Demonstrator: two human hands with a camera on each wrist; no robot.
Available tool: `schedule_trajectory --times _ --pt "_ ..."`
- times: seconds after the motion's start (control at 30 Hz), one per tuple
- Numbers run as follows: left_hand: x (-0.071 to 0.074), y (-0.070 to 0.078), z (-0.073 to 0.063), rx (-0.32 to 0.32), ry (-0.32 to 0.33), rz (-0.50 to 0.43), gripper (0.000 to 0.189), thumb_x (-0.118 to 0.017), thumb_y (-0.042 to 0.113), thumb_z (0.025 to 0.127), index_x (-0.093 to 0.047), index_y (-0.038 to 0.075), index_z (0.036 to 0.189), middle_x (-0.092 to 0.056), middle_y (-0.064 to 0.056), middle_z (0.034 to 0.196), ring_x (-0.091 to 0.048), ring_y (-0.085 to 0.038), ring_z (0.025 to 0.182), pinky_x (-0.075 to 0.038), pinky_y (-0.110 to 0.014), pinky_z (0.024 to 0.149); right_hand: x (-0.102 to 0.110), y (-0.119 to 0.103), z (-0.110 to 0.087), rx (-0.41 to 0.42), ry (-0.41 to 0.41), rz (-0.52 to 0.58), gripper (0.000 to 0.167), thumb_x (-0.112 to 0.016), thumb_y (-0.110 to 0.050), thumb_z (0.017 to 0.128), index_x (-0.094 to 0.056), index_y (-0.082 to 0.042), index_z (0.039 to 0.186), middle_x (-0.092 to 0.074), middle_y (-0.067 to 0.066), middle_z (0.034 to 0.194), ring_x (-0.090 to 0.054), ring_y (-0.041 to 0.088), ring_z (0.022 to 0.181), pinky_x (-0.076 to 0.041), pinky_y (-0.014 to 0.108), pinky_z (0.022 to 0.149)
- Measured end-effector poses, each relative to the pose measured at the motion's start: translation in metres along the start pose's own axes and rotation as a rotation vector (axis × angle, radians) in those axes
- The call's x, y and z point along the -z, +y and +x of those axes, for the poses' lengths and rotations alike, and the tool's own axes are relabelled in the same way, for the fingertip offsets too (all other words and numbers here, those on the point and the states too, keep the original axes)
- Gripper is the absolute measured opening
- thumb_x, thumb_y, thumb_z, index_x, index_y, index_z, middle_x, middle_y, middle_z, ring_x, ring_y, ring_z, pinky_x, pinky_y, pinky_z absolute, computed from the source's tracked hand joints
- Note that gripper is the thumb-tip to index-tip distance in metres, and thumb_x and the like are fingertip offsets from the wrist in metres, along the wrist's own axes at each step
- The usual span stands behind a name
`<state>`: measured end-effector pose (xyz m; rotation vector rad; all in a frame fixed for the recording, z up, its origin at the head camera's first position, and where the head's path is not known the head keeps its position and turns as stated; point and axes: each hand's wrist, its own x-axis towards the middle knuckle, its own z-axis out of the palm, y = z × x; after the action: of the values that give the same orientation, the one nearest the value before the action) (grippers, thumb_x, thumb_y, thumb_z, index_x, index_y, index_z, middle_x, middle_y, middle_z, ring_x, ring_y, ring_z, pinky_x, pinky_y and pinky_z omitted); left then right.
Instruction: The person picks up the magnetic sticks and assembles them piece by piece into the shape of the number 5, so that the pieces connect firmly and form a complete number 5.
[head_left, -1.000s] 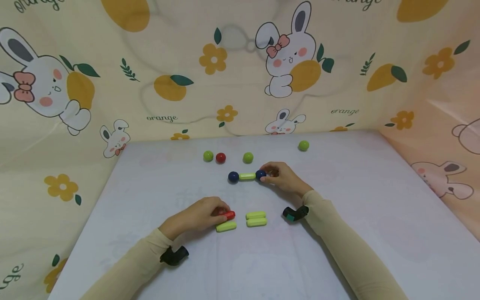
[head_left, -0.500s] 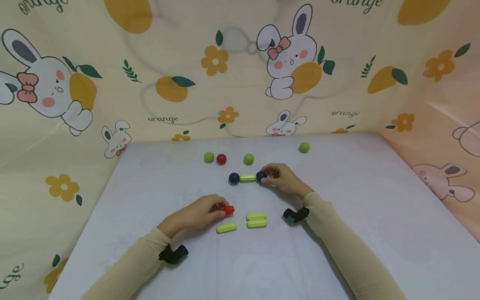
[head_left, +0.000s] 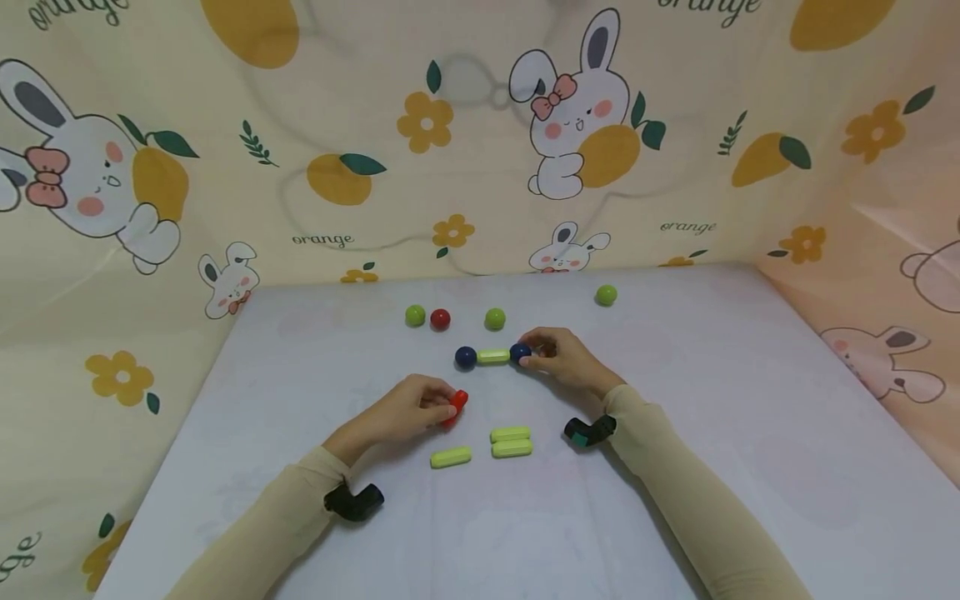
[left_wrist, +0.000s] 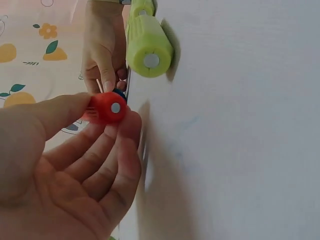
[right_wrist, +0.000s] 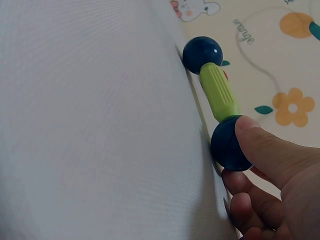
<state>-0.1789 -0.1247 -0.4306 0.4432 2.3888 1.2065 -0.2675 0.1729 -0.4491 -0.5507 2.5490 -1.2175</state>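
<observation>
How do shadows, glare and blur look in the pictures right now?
Head view: fairly even light, a faint shadow beside the right sleeve; left wrist view: a dark shadow streaks the tabletop by the left hand, and the red stick looks slightly soft; right wrist view: a small glint on the farther blue ball, a dim shadow near the right hand.

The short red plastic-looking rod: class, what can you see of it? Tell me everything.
The short red plastic-looking rod has dark lines on its side and a round silvery disc set in its visible end. The person's left hand pinches it, partly hiding it. In the head view it slants, far end to the right, beyond a lone yellow-green plastic-looking rod. It appears clear of the white tabletop.
</observation>
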Motion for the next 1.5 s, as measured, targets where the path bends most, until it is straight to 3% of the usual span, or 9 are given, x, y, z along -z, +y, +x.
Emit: schedule_trajectory --times 0.13,0.27,0.43,0.77,1.17,1.5 --pt "-0.001 -0.002 0.006 0.03 0.002 -0.116 0.028 -0.063 0.015 0.1 -0.065 -0.001 0.123 -0.075 -0.008 0.095 -0.062 -0.011 0.078 -0.051 -0.023 0.07 0.0 0.0 0.0 0.005 0.004 0.002 0.039 -0.072 -0.023 0.095 -0.064 -0.008 0.13 -0.067 0.011 0.122 -0.054 0.022 0.098 -0.044 0.032 0.087" --pt "-0.003 -0.002 0.011 0.064 0.008 -0.212 0.032 -0.061 0.014 0.1 -0.061 -0.004 0.127 -0.076 -0.01 0.089 -0.065 -0.012 0.072 -0.054 -0.022 0.072 0.0 0.0 0.0 0.007 0.005 0.002 0.039 -0.072 -0.023 0.095 -0.064 -0.007 0.13 -0.067 0.012 0.121 -0.053 0.022 0.097 -0.044 0.032 0.085" --pt "-0.005 0.0 0.018 0.128 0.043 -0.276 0.031 -0.062 0.017 0.101 -0.062 -0.002 0.125 -0.075 -0.007 0.08 -0.065 -0.012 0.066 -0.052 -0.022 0.067 0.0 0.0 0.0 0.002 0.006 0.005 0.039 -0.072 -0.023 0.095 -0.064 -0.008 0.13 -0.067 0.012 0.121 -0.053 0.022 0.096 -0.044 0.032 0.085" --pt "-0.012 0.002 0.029 0.192 0.086 -0.405 0.036 -0.06 0.018 0.102 -0.059 -0.005 0.13 -0.077 -0.011 0.082 -0.068 -0.01 0.062 -0.049 -0.02 0.054 0.0 -0.001 -0.001 0.003 0.007 0.008 0.038 -0.072 -0.022 0.095 -0.064 -0.007 0.129 -0.066 0.011 0.119 -0.051 0.021 0.094 -0.043 0.031 0.083" --pt "-0.011 0.001 0.04 0.268 0.116 -0.413 0.04 -0.062 0.025 0.101 -0.059 -0.001 0.132 -0.074 -0.004 0.072 -0.067 -0.007 0.057 -0.045 -0.018 0.048 -0.001 -0.002 0.0 -0.012 0.004 0.004 0.038 -0.071 -0.022 0.096 -0.064 -0.008 0.13 -0.066 0.011 0.119 -0.051 0.022 0.096 -0.043 0.032 0.084" --pt "-0.008 0.002 0.04 0.267 0.098 -0.413 0.041 -0.061 0.025 0.102 -0.059 -0.002 0.132 -0.076 -0.009 0.092 -0.069 -0.008 0.06 -0.046 -0.018 0.049 -0.001 0.0 0.001 -0.021 0.004 0.01 0.038 -0.071 -0.023 0.095 -0.064 -0.01 0.13 -0.065 0.01 0.121 -0.051 0.023 0.098 -0.042 0.032 0.085"
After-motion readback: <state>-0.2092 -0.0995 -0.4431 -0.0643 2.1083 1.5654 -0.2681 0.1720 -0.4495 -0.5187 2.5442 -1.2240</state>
